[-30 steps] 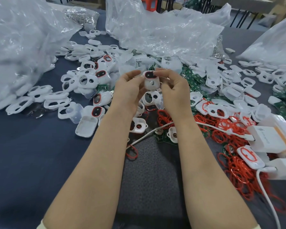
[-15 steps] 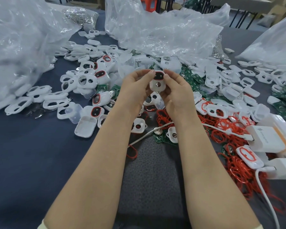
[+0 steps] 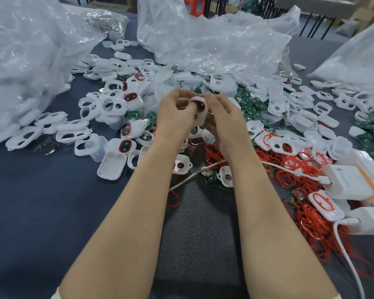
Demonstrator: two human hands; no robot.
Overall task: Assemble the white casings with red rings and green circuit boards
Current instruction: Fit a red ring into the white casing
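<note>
Both forearms point(image 3: 125, 223) enter from the bottom edge and converge at frame centre. Left hand point(image 3: 174, 114) and right hand point(image 3: 226, 123) are raised above the table, backs toward the camera, fingers curled inward. Both are clamped on one white casing point(image 3: 200, 114) held between them. The casing sits just above frame centre, tilted, lifted clear of the parts below. A red ring point(image 3: 192, 101) is seated round its upper opening.

Hard to read:
- The casing is slightly blurred.
- Left fingertips cover its upper left edge; the right hand hides its right side and lower end.
- Can't tell whether a board is inside it.
- Can't tell which right-hand fingers actually touch it.
- Elbows are cut off at the bottom edge; a sliver of pale sleeve point(image 3: 57, 295) shows at lower left.

Around the hands:
- Loose casings point(image 3: 108, 105) lie left of centre.
- Green circuit boards point(image 3: 249, 104) lie just right of the hands.
- Red rings point(image 3: 302, 178) are piled at lower right, beside a white charger block point(image 3: 350, 182).
- Its cable point(image 3: 194, 174) passes under the right forearm.
- Clear plastic bags point(image 3: 20, 61) fill the upper left and top centre; another is cut by the right edge.
- Everything lies on a dark blue table cover point(image 3: 30, 201).
</note>
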